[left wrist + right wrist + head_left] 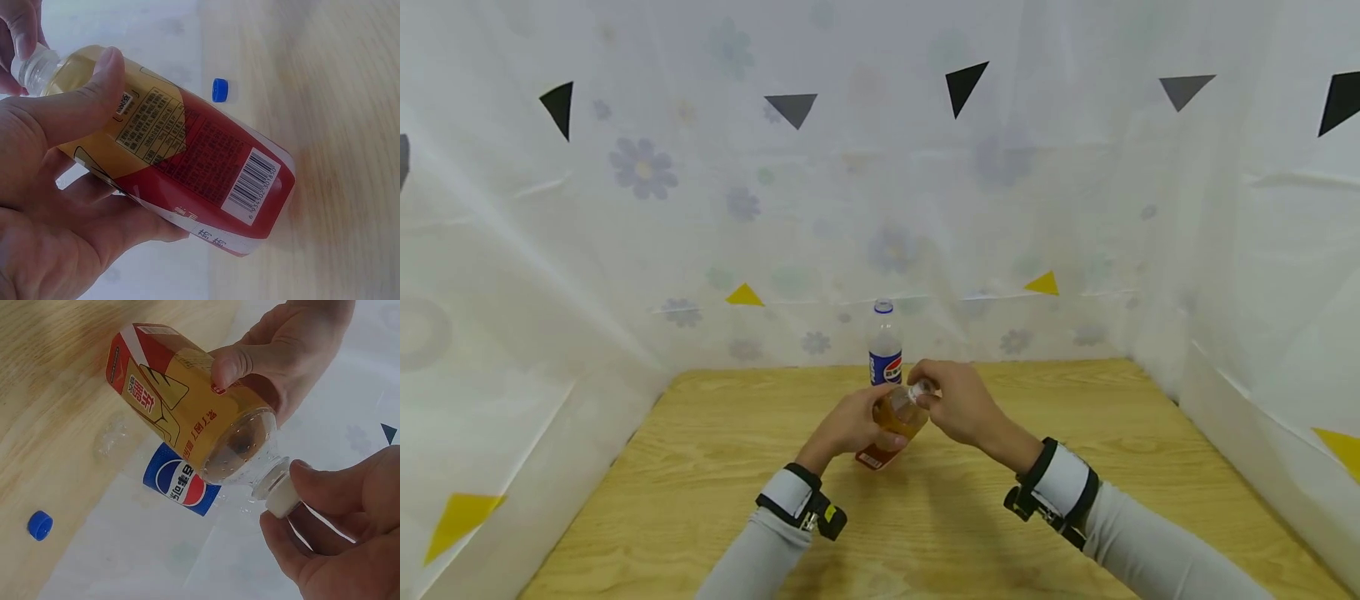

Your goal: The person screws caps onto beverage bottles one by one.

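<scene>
My left hand (848, 425) grips the body of a drink bottle (206, 156) with a red and yellow label, its thumb along one side. The bottle is tilted, its neck toward my right hand (961, 402). At the bottle's mouth, my right thumb and fingers pinch a white cap (284, 499); whether its thread is engaged I cannot tell. Amber drink shows through the clear shoulder. Just behind stands an uncapped clear Pepsi bottle (886, 340) with a blue label. A loose blue cap (220, 90) lies on the table.
The wooden table (715, 483) has pale wood grain. White plastic sheeting (850, 217) with flowers and black, grey and yellow triangles walls it in at the back and both sides. The Pepsi bottle is close to my hands, near the table's back edge.
</scene>
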Demonstrator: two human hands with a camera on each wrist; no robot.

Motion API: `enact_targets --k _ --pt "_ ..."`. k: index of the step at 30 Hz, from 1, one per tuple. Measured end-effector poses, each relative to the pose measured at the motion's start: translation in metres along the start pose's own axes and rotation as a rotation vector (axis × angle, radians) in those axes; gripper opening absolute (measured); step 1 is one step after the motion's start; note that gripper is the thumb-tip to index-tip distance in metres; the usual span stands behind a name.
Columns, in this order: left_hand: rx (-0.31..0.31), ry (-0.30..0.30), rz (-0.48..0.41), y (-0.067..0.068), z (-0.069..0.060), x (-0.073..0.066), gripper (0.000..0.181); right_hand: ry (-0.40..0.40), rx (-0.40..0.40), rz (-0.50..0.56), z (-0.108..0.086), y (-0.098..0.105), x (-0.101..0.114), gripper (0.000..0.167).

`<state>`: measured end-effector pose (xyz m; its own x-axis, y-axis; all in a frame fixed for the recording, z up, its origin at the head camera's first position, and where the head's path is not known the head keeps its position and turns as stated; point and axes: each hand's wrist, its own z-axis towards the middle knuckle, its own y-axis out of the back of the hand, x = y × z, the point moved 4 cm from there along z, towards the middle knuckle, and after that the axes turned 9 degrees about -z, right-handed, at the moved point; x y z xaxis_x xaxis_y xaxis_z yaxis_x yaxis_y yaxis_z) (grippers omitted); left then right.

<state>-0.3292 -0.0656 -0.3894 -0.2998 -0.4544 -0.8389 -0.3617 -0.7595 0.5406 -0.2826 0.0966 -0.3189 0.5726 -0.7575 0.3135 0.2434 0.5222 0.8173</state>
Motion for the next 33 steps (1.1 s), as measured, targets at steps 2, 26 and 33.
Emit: enact_targets --k 2,26,33 --pt "-0.002 -0.002 -0.006 0.0001 0.0001 -0.0001 0.068 -0.002 0.000 0.031 -0.0001 0.0010 -0.0003 0.020" --pt "-0.014 0.014 0.009 -0.0003 -0.0016 -0.0011 0.070 -0.002 -0.065 -0.028 0.0007 -0.0035 -0.0044 0.015" --pt "-0.020 0.028 0.020 -0.0011 -0.0022 -0.0012 0.073 -0.096 0.013 -0.053 0.0007 -0.0058 -0.0066 0.024"
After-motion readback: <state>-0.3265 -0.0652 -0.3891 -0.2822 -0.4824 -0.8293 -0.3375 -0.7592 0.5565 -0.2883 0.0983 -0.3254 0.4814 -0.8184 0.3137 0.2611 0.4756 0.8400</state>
